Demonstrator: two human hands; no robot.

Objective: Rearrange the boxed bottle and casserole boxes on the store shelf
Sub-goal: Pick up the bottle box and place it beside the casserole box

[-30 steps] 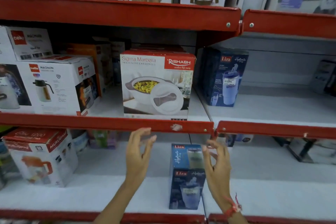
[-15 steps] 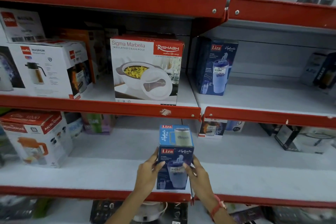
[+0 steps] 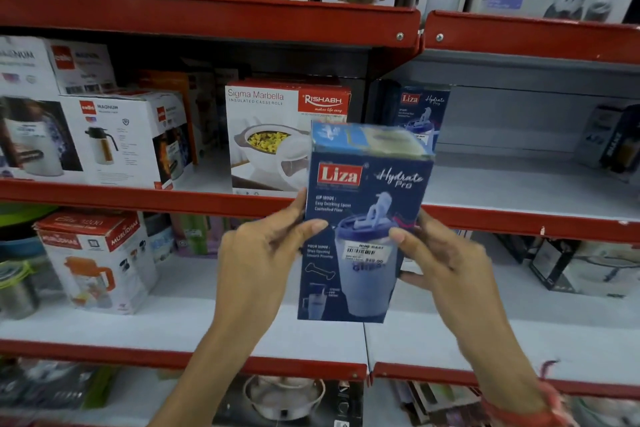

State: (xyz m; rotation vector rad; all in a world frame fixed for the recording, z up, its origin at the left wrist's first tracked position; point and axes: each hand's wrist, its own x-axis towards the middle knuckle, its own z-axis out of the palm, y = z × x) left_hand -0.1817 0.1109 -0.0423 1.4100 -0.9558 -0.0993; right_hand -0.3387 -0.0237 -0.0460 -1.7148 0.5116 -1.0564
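Left hand [image 3: 258, 253]: clamped on the blue bottle box [image 3: 363, 225], left edge.
Right hand [image 3: 450, 260]: clamped on its right edge.
Box: upright, apparently clear of the shelf [image 3: 519, 222].
Casserole box [image 3: 273, 135]: behind, shelved.

bottle box [image 3: 367, 218]: glossy printed card | shelf edge [image 3: 207, 15]: red painted metal (chipped) | shelf deck [image 3: 519, 191]: matt white

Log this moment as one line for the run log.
left hand: holding | right hand: holding | Liza bottle box: upright, lifted off shelf
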